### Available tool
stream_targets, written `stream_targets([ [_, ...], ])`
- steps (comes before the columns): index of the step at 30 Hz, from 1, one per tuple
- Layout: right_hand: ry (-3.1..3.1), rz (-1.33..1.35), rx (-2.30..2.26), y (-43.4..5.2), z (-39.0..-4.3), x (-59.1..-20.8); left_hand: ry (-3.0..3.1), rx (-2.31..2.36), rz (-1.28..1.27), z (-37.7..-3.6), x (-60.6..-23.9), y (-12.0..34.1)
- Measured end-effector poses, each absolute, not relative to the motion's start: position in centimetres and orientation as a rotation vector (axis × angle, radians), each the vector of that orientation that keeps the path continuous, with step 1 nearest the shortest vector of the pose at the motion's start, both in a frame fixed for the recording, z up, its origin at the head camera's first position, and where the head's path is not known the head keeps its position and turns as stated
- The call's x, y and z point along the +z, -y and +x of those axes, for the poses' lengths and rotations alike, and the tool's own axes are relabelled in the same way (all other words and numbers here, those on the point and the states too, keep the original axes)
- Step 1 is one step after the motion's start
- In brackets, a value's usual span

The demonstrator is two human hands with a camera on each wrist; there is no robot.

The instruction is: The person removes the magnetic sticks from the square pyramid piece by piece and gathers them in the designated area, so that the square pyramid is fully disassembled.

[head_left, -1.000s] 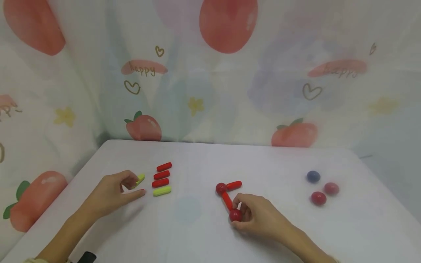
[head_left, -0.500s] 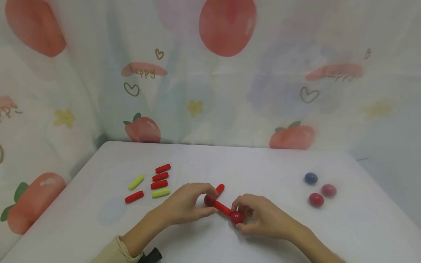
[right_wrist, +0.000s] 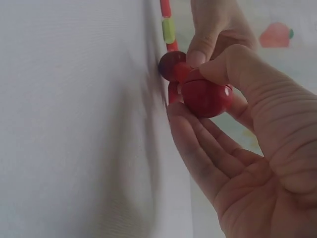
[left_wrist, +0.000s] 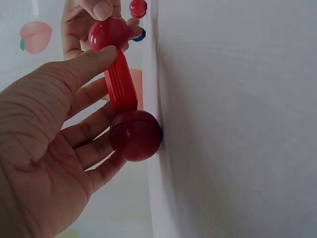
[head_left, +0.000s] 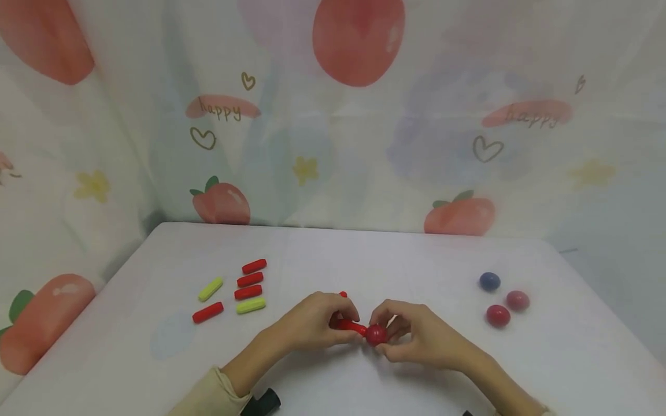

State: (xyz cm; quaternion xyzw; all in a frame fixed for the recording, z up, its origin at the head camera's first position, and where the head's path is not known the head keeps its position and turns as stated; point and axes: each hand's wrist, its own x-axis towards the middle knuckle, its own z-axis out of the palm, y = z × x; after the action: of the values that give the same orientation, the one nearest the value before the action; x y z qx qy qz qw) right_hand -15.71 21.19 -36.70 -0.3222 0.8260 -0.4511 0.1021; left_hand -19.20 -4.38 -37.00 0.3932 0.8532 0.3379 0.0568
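A red rod [left_wrist: 120, 84] joins two red balls near the front middle of the table. My left hand [head_left: 317, 323] grips this rod, its thumb tip lying near the rod's right end. The right-end ball [head_left: 376, 334] is pinched between thumb and fingers of my right hand [head_left: 416, 335]. In the left wrist view, the darker red ball [left_wrist: 136, 135] at the rod's other end sits beside the left fingers, close to the table surface. From behind the left hand pokes the tip of a second red rod [head_left: 343, 294]; the rest of it is hidden in the head view.
On the left of the white table [head_left: 291, 260] lie several loose red rods [head_left: 250, 279] and two yellow-green rods [head_left: 251, 305]. A blue ball [head_left: 489, 281] and two red balls [head_left: 498, 316] rest at the right. A patterned cloth [head_left: 359, 156] hangs behind.
My left hand has let go of a yellow-green rod at the left, moved right to the joined pieces and now grips their connecting rod. My right hand keeps holding the end ball.
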Motion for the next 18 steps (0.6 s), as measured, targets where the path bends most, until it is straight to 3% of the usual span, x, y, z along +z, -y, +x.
stream_targets([
  [18,-2.433,-0.904,-1.503,-22.00,-15.96,-37.48,-2.581,1.066,1.101,-18.48,-37.20,4.39],
])
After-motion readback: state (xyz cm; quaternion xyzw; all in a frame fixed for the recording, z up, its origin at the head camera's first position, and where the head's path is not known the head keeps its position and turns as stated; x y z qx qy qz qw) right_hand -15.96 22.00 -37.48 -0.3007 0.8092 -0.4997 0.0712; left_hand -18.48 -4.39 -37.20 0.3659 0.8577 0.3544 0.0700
